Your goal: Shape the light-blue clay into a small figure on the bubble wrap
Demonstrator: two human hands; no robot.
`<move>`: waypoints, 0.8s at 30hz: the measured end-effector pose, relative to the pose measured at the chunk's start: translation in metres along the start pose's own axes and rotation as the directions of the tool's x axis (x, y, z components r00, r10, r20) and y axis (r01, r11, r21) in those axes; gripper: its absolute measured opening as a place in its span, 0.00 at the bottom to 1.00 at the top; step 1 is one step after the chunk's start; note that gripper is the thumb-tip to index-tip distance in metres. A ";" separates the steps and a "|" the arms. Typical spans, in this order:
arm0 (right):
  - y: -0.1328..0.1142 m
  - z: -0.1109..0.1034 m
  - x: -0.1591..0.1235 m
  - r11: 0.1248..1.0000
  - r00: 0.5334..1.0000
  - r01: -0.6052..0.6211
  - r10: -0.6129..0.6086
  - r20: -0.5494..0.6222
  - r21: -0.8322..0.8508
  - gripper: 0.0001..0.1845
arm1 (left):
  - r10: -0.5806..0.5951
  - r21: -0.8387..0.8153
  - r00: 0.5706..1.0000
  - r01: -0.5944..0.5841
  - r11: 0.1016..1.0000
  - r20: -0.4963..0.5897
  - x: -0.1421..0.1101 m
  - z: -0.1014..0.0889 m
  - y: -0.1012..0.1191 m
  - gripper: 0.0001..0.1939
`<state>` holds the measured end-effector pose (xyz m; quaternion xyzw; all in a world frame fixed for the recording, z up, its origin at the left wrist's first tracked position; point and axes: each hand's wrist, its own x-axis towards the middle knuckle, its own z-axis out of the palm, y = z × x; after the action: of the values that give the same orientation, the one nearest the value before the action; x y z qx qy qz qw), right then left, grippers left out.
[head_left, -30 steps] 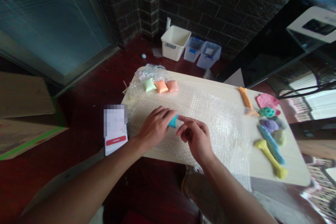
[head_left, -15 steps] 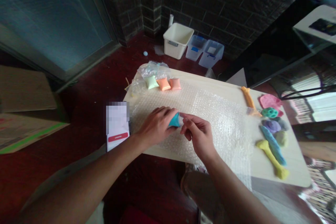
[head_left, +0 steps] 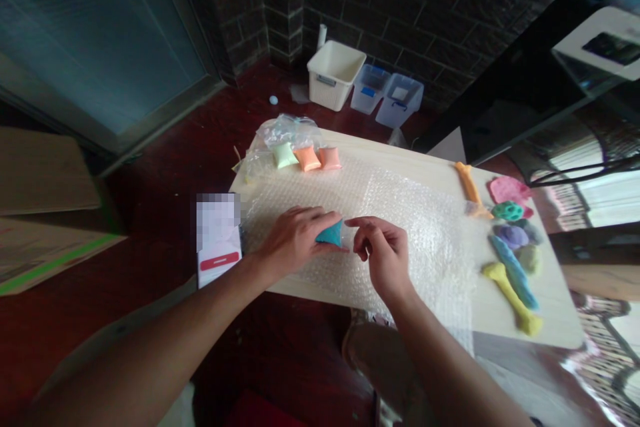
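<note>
A small blue packet (head_left: 329, 233), which looks like modelling clay in clear film, is gripped between the thumb and fingers of my left hand (head_left: 296, 240). Just to the right of it is my right hand (head_left: 384, 250), with its fingers curled and the index finger pointing towards the packet. Whether a bit of film is between the right fingertips is too small to make out. Both hands are above a sheet of bubble wrap (head_left: 415, 233) on the pale table (head_left: 400, 150). Beyond them lie a light green packet (head_left: 285, 155), an orange packet (head_left: 307, 158) and a salmon packet (head_left: 330, 158).
Shaped clay pieces lie at the right, among them a yellow bone shape (head_left: 513, 297), a blue stick (head_left: 515, 273) and a pink flat piece (head_left: 507, 191). A phone (head_left: 219, 240) is at the left edge. A white bin (head_left: 334, 80) stands on the floor behind.
My right hand has drawn slightly away from the blue packet, and its index finger has straightened. The left hand still holds the packet, more of which now shows. The view has shifted a little.
</note>
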<state>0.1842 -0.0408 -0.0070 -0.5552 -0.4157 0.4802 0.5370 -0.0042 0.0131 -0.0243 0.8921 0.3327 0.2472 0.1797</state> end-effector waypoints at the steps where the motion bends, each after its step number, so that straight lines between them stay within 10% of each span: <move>1: -0.001 0.000 0.000 1.000 1.000 0.005 -0.005 0.000 -0.011 0.14 | -0.002 0.000 1.000 0.002 1.000 -0.006 0.000 -0.001 0.000 0.20; 24: -0.002 0.001 -0.006 0.993 0.992 0.120 -0.120 -0.043 -0.005 0.13 | -0.158 -0.269 0.985 0.133 0.954 -0.073 0.002 -0.001 0.008 0.14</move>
<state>0.1818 -0.0465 -0.0048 -0.5399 -0.4374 0.4345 0.5731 0.0003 0.0088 -0.0193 0.8207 0.3699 0.3168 0.2986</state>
